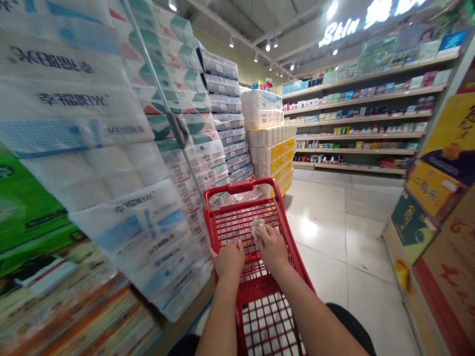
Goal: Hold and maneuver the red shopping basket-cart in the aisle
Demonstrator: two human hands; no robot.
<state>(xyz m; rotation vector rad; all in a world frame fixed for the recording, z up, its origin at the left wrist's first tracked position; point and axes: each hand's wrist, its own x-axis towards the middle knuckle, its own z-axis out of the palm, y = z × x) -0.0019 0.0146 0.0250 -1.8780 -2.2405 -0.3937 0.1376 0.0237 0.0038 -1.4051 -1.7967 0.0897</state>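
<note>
A red plastic shopping basket point(243, 292) with lattice sides fills the space in front of me, its red handle point(241, 187) at the far end. My right hand point(272, 247) is closed on a crumpled white wipe point(257, 226) over the lattice. It looks like tissue or cloth; I cannot tell which. Beside it, my left hand point(229, 260) is closed at the basket's left part, fingers curled inward. Whatever it may grip is hidden by the hand. A gap separates the two hands.
Stacked packs of toilet paper point(137, 212) rise close on the left, with a thin metal pole point(152, 69) before them. Yellow and white packs point(272, 148) stand ahead. Cardboard boxes point(451, 277) line the right. Pale tiled floor point(326, 257) leads to stocked shelves point(356, 121).
</note>
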